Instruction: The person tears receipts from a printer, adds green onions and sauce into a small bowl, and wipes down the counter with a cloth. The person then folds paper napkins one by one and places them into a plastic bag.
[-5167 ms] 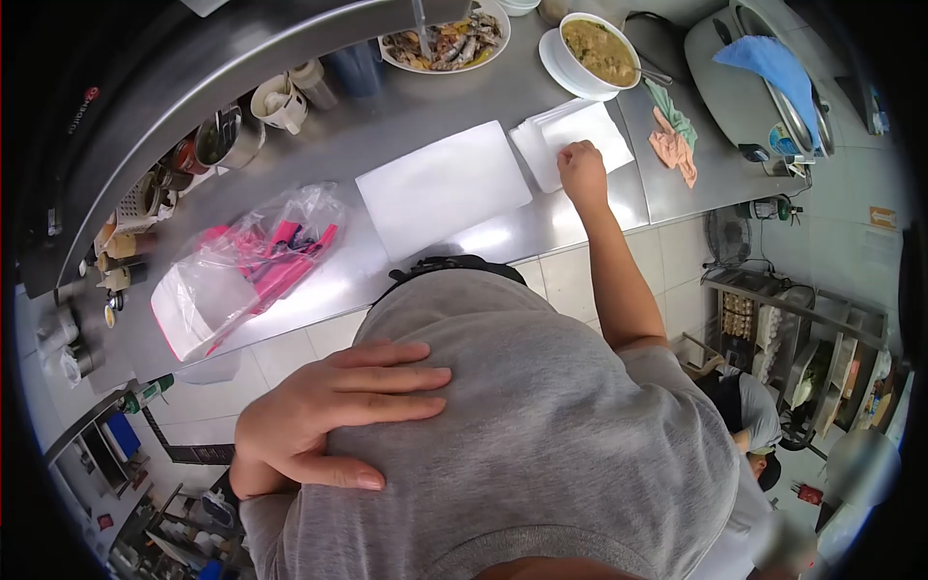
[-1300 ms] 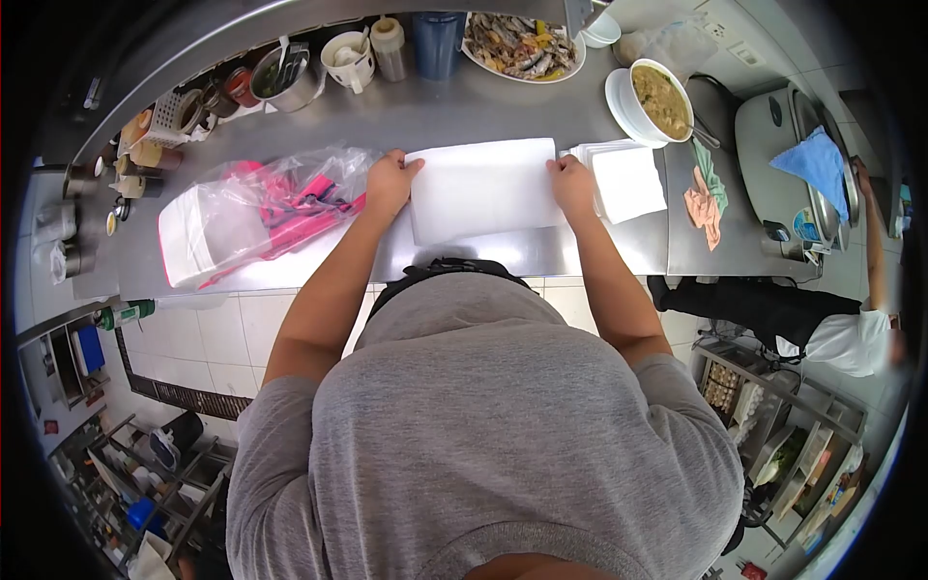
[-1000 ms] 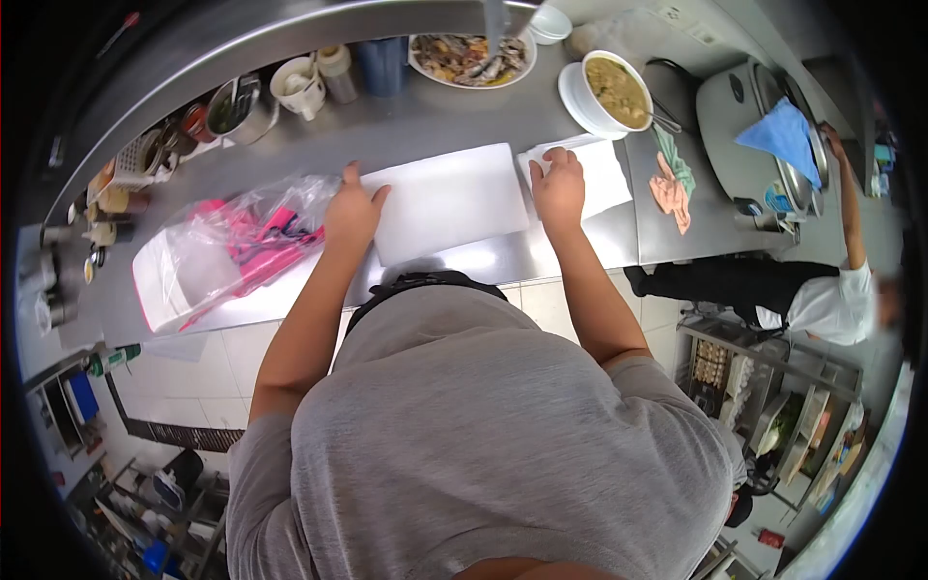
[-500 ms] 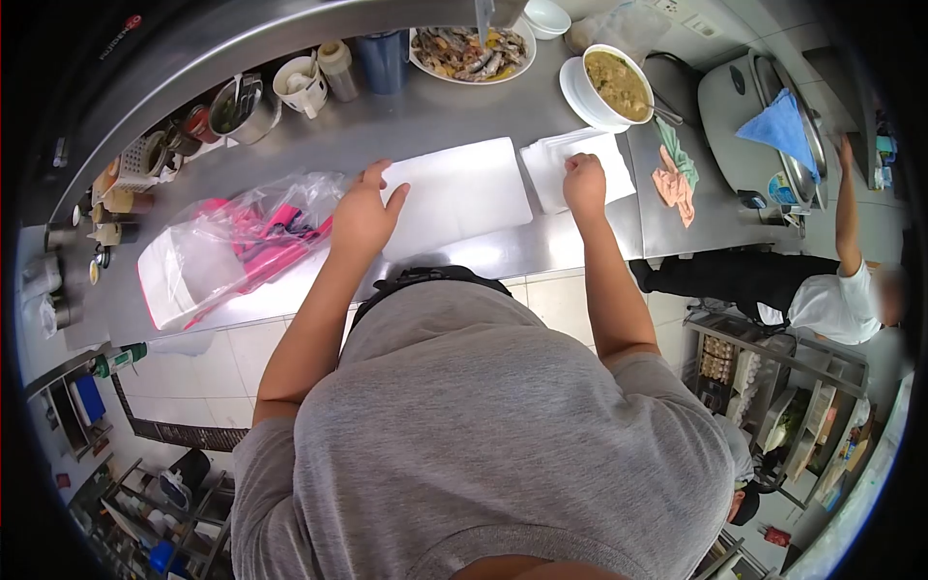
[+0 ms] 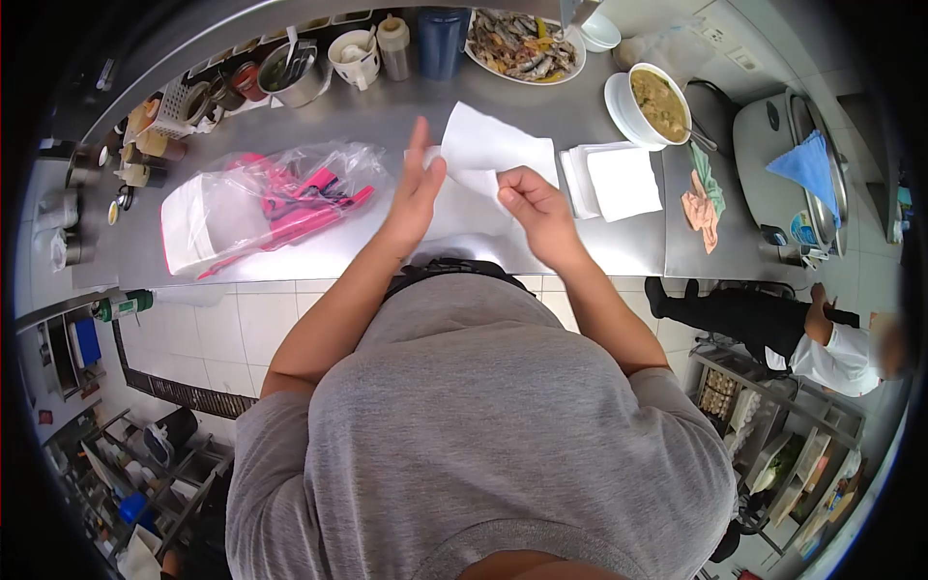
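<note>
A white sheet [image 5: 498, 145] lies over the steel counter in front of me, its near part lifted and bent. My right hand [image 5: 534, 205] pinches the sheet's near edge between thumb and fingers. At the sheet's left side is my left hand [image 5: 420, 188], held on edge with its fingers stretched up and the thumb apart. Just right of the sheet sits a stack of white squares [image 5: 622, 181]. To the left, a clear plastic bag [image 5: 271, 208] holds white and pink items.
A plate of fish [image 5: 525, 48], a bowl of soup [image 5: 660, 102] and cloths [image 5: 706, 198] stand at the back and right. Cups and a pot [image 5: 290, 72] line the back left. A person in a white shirt [image 5: 836, 358] is at the far right.
The sheet lay flat earlier; its near part is now raised and bent. My right hand has moved left from the stack and taken the sheet's edge. The person at the right has lowered an arm.
</note>
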Demonstrator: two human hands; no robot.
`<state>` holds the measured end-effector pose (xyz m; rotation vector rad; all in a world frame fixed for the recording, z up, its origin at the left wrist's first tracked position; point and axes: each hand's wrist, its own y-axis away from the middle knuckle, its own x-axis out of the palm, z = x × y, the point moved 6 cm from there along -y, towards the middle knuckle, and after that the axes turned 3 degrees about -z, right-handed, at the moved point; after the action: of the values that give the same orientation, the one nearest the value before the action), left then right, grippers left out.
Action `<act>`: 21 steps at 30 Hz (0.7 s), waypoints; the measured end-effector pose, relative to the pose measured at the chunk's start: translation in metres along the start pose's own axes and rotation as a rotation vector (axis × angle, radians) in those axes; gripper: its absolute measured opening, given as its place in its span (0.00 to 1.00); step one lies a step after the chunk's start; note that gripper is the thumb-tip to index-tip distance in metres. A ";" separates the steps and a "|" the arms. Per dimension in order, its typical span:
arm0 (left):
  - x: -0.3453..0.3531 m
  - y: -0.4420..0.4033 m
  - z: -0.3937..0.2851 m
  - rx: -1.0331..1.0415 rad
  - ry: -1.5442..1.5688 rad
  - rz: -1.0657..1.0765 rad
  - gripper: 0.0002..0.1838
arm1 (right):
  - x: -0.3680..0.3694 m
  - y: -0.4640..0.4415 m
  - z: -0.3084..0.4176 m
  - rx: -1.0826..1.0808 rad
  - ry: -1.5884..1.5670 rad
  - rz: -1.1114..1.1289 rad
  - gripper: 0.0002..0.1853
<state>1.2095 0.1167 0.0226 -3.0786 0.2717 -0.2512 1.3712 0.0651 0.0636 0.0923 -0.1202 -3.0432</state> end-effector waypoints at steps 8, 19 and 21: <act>0.004 0.002 -0.112 0.322 -0.376 0.331 0.50 | -0.026 0.003 0.062 -0.159 -0.023 0.029 0.04; 0.011 -0.010 -0.017 -0.548 0.787 0.427 0.31 | -0.035 0.007 0.035 -0.139 -0.288 0.008 0.04; 0.008 -0.012 -0.016 -0.429 0.452 0.460 0.30 | -0.039 0.010 0.037 -0.128 -0.241 -0.037 0.04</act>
<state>1.2170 0.1261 0.0400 -3.1793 1.1670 -0.9712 1.4084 0.0613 0.1032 -0.2849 0.0606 -3.0766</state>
